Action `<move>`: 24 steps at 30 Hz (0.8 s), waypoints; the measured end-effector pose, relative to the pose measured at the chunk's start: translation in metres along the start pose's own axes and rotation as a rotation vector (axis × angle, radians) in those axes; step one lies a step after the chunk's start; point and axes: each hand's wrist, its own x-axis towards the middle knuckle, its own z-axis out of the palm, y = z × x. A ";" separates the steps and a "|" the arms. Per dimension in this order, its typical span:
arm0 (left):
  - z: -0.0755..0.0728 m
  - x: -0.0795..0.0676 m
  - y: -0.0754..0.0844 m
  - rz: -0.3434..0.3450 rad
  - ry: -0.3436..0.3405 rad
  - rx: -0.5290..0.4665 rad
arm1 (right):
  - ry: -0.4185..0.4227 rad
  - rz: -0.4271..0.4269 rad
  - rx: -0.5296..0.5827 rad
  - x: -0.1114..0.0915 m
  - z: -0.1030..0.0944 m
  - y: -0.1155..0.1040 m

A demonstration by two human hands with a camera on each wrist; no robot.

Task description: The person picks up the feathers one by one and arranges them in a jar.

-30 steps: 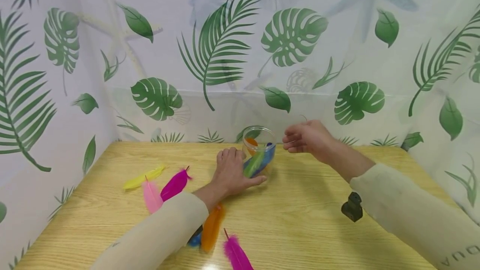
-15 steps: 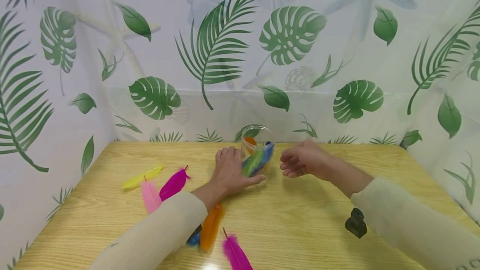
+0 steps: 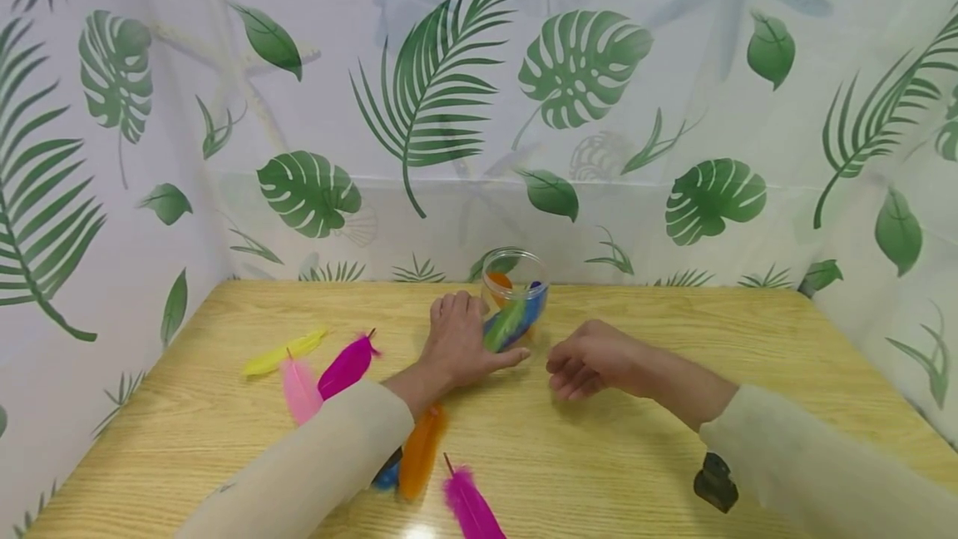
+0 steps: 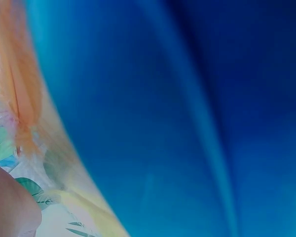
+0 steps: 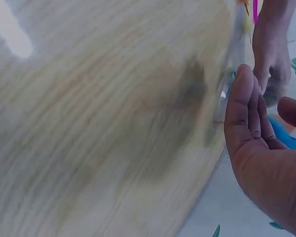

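Note:
A clear round jar (image 3: 516, 273) with blue, green and orange feathers inside stands near the back edge of the table (image 3: 644, 456). My left hand (image 3: 460, 339) holds it from the left, thumb stretched across its front and fingers at its side. Just in front and to the right of the jar is my right hand (image 3: 587, 360), fingers loosely curled with nothing in them. The right wrist view shows this hand (image 5: 266, 143) from close by, with the left hand (image 5: 274, 49) beyond. A blue feather (image 4: 138, 118) fills most of the left wrist view, an orange one (image 4: 19, 79) beside it.
To the left lie a yellow feather (image 3: 284, 354), a light pink feather (image 3: 301, 389) and a magenta feather (image 3: 348, 366). Nearer are an orange feather (image 3: 422, 456), a partly hidden blue one (image 3: 387, 477) and another magenta feather (image 3: 473, 506). A leaf-printed cloth (image 3: 464, 215) encloses the table.
My right hand has come down from beside the jar's rim, toward me and slightly left, to lower in front of it. The left hand and jar have stayed in place.

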 end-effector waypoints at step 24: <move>-0.001 0.000 0.000 -0.002 -0.006 0.002 | -0.212 -0.044 -0.023 -0.010 0.055 0.006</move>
